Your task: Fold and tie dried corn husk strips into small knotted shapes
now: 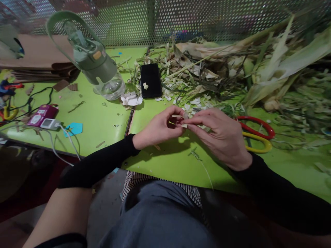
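Observation:
My left hand (164, 126) is closed in a pinch, thumb and forefinger forming a ring around a small pale piece of corn husk (184, 125). Against it, my right hand (218, 134) pinches the same piece between thumb and fingertips. The fingers hide much of the piece's shape. Scissors with a red and a yellow handle (258, 144) lie just beyond my right hand, partly covered by it. Below the hands, a thin green knotted strand (196, 155) rests on the green table (165, 162).
A heap of dried corn husks (219, 65) covers the back right, with shreds around a black phone (150, 81). To the left stand a water bottle (95, 63), crumpled tissue (131, 99), a purple box with a charger (42, 117) and folded brown paper (43, 69). Perforated metal mesh (124, 24) borders the back.

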Action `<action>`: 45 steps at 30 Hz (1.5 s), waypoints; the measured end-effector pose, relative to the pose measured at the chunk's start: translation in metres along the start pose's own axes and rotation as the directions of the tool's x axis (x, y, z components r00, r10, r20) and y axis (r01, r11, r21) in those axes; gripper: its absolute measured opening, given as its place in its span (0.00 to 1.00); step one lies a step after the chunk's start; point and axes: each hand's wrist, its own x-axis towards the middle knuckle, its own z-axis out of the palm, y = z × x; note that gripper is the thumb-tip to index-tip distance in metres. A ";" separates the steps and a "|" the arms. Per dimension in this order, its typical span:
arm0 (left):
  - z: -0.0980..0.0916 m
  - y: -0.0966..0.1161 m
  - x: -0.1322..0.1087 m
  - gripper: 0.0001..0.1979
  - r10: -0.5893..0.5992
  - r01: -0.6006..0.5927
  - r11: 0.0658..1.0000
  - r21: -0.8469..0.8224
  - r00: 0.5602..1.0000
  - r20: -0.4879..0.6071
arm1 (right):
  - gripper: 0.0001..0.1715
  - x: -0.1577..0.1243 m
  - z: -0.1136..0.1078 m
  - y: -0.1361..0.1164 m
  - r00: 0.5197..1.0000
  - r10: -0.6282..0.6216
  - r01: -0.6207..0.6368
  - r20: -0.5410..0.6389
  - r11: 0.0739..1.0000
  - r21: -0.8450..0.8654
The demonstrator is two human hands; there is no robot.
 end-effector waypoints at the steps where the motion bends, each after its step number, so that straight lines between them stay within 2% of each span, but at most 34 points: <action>1: 0.000 0.000 0.000 0.16 0.001 -0.001 1.000 -0.004 1.000 -0.001 | 0.06 0.000 0.000 -0.001 1.000 0.005 -0.005 -0.002 1.000 -0.009; 5: 0.000 0.001 0.000 0.17 -0.013 0.013 0.997 -0.071 1.000 -0.008 | 0.09 0.001 -0.002 -0.004 0.999 0.031 -0.032 -0.005 0.999 -0.013; 9: 0.000 0.002 -0.001 0.16 -0.052 0.050 0.994 -0.098 0.998 -0.027 | 0.07 0.002 -0.003 -0.005 0.999 0.022 -0.022 -0.045 1.000 0.015; 17: 0.003 0.001 -0.003 0.12 -0.054 0.046 0.993 -0.109 0.996 -0.067 | 0.08 -0.001 0.000 -0.008 0.999 -0.013 0.010 -0.050 0.998 -0.062; 22: 0.001 -0.002 -0.001 0.13 -0.093 0.080 0.989 -0.125 0.990 -0.107 | 0.07 0.001 0.000 -0.010 0.995 0.076 -0.074 -0.068 0.997 0.030; 25: 0.000 0.000 0.000 0.11 -0.088 0.076 0.991 -0.111 0.990 -0.111 | 0.02 0.002 -0.001 -0.008 0.987 0.130 -0.120 -0.096 0.987 0.109; 28: 0.001 0.003 -0.001 0.12 -0.093 0.085 0.993 -0.085 0.990 -0.101 | 0.02 0.003 0.000 -0.005 0.981 0.180 -0.171 -0.074 0.979 0.112; 31: 0.002 0.006 -0.002 0.14 -0.059 0.056 0.998 -0.035 0.994 -0.089 | 0.05 0.003 0.000 -0.002 0.978 0.207 -0.205 -0.014 0.976 0.074; 36: 0.005 0.005 -0.007 0.24 0.044 -0.028 0.981 0.191 0.996 -0.078 | 0.12 0.002 -0.001 0.002 0.993 0.114 -0.115 -0.007 0.993 -0.018; 40: 0.006 0.002 -0.010 0.27 0.090 -0.062 0.930 0.363 0.994 -0.060 | 0.06 0.002 0.000 0.004 0.996 0.088 -0.087 0.014 0.994 -0.068; 45: 0.006 0.000 -0.011 0.27 0.132 -0.087 0.891 0.446 0.989 -0.070 | 0.05 0.004 -0.002 0.001 1.000 -0.008 0.012 0.022 0.978 -0.210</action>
